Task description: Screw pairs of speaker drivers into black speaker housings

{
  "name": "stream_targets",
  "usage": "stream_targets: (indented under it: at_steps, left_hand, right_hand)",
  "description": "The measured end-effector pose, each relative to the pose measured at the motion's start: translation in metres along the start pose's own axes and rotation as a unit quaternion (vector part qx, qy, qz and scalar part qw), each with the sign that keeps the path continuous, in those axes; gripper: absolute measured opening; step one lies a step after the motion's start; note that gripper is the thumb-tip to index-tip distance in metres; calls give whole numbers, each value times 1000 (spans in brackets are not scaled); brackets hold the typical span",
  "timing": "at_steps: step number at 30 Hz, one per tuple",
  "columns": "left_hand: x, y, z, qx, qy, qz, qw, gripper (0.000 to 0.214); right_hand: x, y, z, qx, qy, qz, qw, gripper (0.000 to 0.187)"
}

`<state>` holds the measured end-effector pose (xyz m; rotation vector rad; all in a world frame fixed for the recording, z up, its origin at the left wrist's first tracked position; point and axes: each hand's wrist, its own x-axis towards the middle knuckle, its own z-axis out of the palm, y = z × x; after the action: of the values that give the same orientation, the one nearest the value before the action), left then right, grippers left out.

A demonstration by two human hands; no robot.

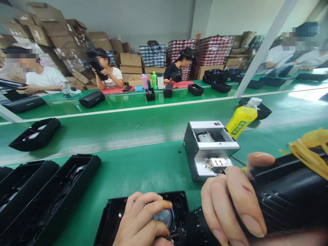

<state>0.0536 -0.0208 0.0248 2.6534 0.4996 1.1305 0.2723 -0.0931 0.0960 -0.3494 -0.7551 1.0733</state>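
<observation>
My right hand [233,205] is wrapped around a black electric screwdriver [289,191] with yellow rubber bands around its body. The tool's dark collar and bit point left into an open black speaker housing [180,198] on the bench. Over that housing lies my left hand [143,218], its index finger and thumb closed together beside the bit; whatever they pinch is too small or hidden to name. A round metal-backed speaker driver [164,218] shows partly behind the fingers. Just beyond my right hand stands a silver-and-black screw feeder [212,150].
Several open black housings [64,191] lie at the left. A yellow drink bottle [242,118] leans behind the feeder. Across the green conveyor [143,123], which carries another housing [36,135], several people sit working. Stacked cartons [51,27] line the back wall.
</observation>
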Motion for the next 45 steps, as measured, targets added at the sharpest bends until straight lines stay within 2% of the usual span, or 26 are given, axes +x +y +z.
stream_targets:
  at_steps: [3,6,9,12,17,20,24,28,30,34,36,40,45]
  left_hand:
    - [2,-5,-2,11,-23,24,999,26]
    - [1,-10,-2,16,-62,50,997,35]
    - [-3,-13,-4,34,-70,11,997,56]
    - [-8,-15,-10,68,-83,-13,994,61]
    - [-17,-26,-23,124,-175,2,977,70]
    - [-19,-32,-27,153,-218,56,962,74]
    - [-19,-34,-31,174,-218,88,956,68]
    - [-16,-32,-33,152,-214,85,961,63]
    - [-10,-27,-31,133,-198,69,969,64]
    - [12,-13,-12,126,-158,0,979,22]
    - [22,-8,1,126,-173,-16,977,21]
    - [30,-8,18,137,-214,-9,967,25]
    - [27,-13,18,76,-196,-39,977,27]
  right_hand:
    - [5,-2,2,-4,7,19,1000,38]
    - [19,-3,8,-27,27,32,999,49]
    - [39,2,16,-52,50,34,997,60]
    - [51,11,20,-74,50,36,995,64]
    - [47,29,7,-100,56,12,993,63]
    - [42,43,-1,-86,46,-41,994,58]
    - [44,60,-4,-115,38,-103,987,65]
    - [47,63,-3,-120,44,-78,989,61]
    - [47,58,-2,-123,56,-83,987,63]
    - [45,39,4,-127,69,-98,985,56]
    - [44,31,6,-126,82,-113,982,50]
    - [42,23,4,-127,102,-150,975,53]
    - [40,16,-3,-107,98,-157,977,50]
